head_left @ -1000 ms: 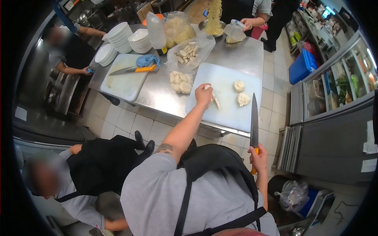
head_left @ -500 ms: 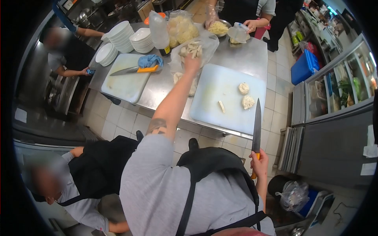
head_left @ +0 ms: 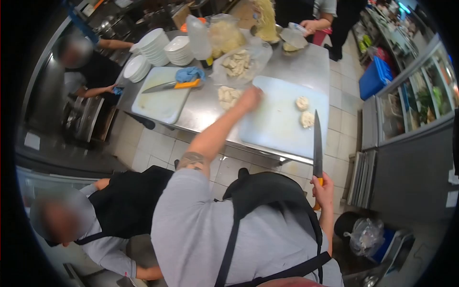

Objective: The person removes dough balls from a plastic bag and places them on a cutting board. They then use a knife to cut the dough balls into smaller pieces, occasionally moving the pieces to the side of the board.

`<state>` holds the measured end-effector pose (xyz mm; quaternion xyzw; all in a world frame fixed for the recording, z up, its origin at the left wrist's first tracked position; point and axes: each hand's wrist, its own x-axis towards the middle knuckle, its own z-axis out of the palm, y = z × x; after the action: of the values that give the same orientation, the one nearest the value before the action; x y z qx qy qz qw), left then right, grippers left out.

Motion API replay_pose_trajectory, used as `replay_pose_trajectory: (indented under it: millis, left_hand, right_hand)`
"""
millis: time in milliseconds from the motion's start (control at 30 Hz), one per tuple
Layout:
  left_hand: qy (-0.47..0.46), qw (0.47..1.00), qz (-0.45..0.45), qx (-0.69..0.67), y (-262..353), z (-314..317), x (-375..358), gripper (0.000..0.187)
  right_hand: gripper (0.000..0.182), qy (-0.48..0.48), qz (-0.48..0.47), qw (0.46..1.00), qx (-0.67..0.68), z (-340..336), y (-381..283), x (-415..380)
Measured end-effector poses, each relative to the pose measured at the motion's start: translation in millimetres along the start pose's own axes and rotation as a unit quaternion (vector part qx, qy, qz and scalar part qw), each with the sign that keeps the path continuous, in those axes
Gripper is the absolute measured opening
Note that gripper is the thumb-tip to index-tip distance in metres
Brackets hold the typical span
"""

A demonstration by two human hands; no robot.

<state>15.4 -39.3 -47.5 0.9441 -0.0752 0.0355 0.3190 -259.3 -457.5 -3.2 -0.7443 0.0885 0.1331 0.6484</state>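
My right hand (head_left: 323, 189) is closed on the orange handle of a large kitchen knife (head_left: 318, 148), blade pointing away from me beside the board's right edge. My left hand (head_left: 251, 98), slightly blurred, has curled fingers at the left edge of a white cutting board (head_left: 282, 129); whatever is in them is hidden. Two round whitish pieces of food, one (head_left: 301, 103) behind the other (head_left: 307, 119), lie on the board's right side. Left of the board is a heap of whitish chunks (head_left: 228, 95). Behind it, an open plastic bag (head_left: 260, 55) holds whitish pieces (head_left: 236, 63).
A second board (head_left: 160, 103) bears another orange-handled knife (head_left: 160, 87) and a blue cloth (head_left: 190, 74). Stacked white dishes (head_left: 154, 47) and a clear bottle (head_left: 197, 38) stand behind. Across the steel table (head_left: 313, 62), a person lifts noodle-like strands (head_left: 264, 16). Other people are at left.
My left hand has come back from the plastic bag to the board's left edge. The small pale strip is gone from the board. Across the table, the strands have been raised from the bowl.
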Motion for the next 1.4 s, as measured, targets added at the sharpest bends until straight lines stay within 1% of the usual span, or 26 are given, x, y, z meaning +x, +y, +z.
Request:
replay_pose_trajectory:
  millis: [33,67,100,133,167,200,267,333,400,433,500,567,600,667,700,800,900,1000,1067,1100,1133,1167,1233,1267,1367,1400]
  left_hand:
    - [0.032,0.997,0.002,0.071,-23.4,-19.5,25.2,0.033]
    - [0.097,0.990,-0.057,0.084,-31.6,-40.2,41.3,0.037]
    - [0.271,0.945,0.026,0.180,-60.2,-38.2,55.9,0.042]
    - [0.216,0.970,-0.002,0.115,-51.3,-68.3,68.9,0.044]
    - [0.153,0.980,-0.015,0.125,-38.3,-90.0,74.4,0.048]
    - [0.112,0.985,-0.045,0.124,-15.8,-86.9,81.3,0.050]
    - [0.029,0.983,-0.114,0.141,4.4,-88.6,80.9,0.057]
    - [-0.041,0.986,0.011,0.159,47.8,-59.2,76.5,0.059]
    - [-0.077,0.983,0.105,0.132,65.4,4.0,88.5,0.067]
    - [-0.161,0.976,0.125,0.080,93.9,16.7,90.2,0.075]
    - [-0.205,0.960,0.135,0.138,143.0,45.3,73.1,0.079]
    - [-0.244,0.943,0.138,0.179,158.8,75.6,69.7,0.073]
    - [-0.263,0.934,0.140,0.199,162.1,82.6,67.9,0.071]
    - [-0.260,0.945,0.091,0.177,160.0,88.1,63.5,0.065]
    - [-0.261,0.949,0.065,0.166,157.3,90.7,59.6,0.062]
    - [-0.190,0.969,0.067,0.144,122.4,93.2,42.9,0.055]
    - [-0.129,0.981,0.055,0.132,98.1,77.2,-8.5,0.052]
    - [-0.059,0.996,0.027,0.069,106.2,66.1,-81.5,0.053]
    - [-0.004,0.999,0.032,-0.015,104.8,71.5,-106.5,0.058]
    - [0.024,0.998,0.033,-0.056,104.9,76.0,-116.7,0.062]
    - [0.033,0.997,0.017,-0.068,109.8,73.6,-121.1,0.069]
    - [0.044,0.997,0.013,-0.064,109.9,71.7,-124.9,0.069]
    - [0.070,0.996,0.008,-0.054,108.8,69.3,-128.5,0.069]
    - [0.055,0.998,0.018,-0.039,106.5,65.0,-131.8,0.069]
    - [-0.005,0.998,0.051,0.029,97.1,53.6,-140.3,0.070]
    - [-0.034,0.996,0.062,0.062,96.9,52.6,-143.0,0.070]
  right_hand:
    - [0.023,-0.002,0.000,1.000,-0.003,-0.9,4.9,-1.6]
    - [0.021,0.006,0.000,1.000,-0.026,-2.1,17.2,-1.4]
    - [0.019,0.019,0.001,0.998,-0.053,-8.1,25.8,-2.8]
    - [0.018,0.029,0.010,0.999,-0.024,-8.4,21.3,-7.7]
    - [0.017,0.035,0.016,0.999,0.009,-3.7,14.9,-11.4]
    - [0.016,0.043,0.029,0.998,0.023,-1.5,7.7,-15.2]
    - [0.014,0.035,0.038,0.998,0.032,-2.4,8.6,-18.4]
    - [0.013,0.042,0.044,0.998,0.032,-2.9,19.8,-21.1]
    - [0.013,0.046,0.049,0.997,0.044,-2.9,24.2,-24.4]
    - [0.013,0.044,0.052,0.996,0.054,-3.0,23.8,-26.2]
    - [0.014,0.040,0.053,0.995,0.078,-2.2,23.4,-23.9]
    - [0.016,0.040,0.057,0.992,0.107,0.0,27.2,-26.1]
    - [0.017,0.046,0.056,0.992,0.100,0.5,27.5,-27.2]
    - [0.019,0.055,0.054,0.993,0.087,2.3,28.9,-29.9]
    - [0.020,0.050,0.060,0.995,0.059,1.1,33.6,-30.9]
    - [0.021,0.032,0.085,0.996,-0.012,-6.9,43.7,-34.3]
    - [0.020,0.007,0.104,0.994,-0.042,-10.5,37.6,-28.5]
    - [0.021,-0.026,0.111,0.993,-0.029,-10.4,38.4,-14.9]
    - [0.021,-0.045,0.128,0.991,0.003,-2.1,25.3,-6.3]
    - [0.022,-0.057,0.131,0.990,-0.004,1.6,23.2,-0.6]
    - [0.027,-0.068,0.135,0.988,-0.012,3.7,21.5,6.2]
    - [0.033,-0.077,0.139,0.987,-0.021,5.1,20.3,11.0]
    - [0.048,-0.077,0.106,0.991,-0.008,12.9,17.5,16.5]
    - [0.057,-0.077,0.089,0.993,0.000,16.8,15.6,20.0]
    - [0.071,-0.097,0.079,0.992,-0.007,25.7,12.2,37.2]
    - [0.070,-0.102,0.073,0.991,-0.045,26.3,11.6,42.4]
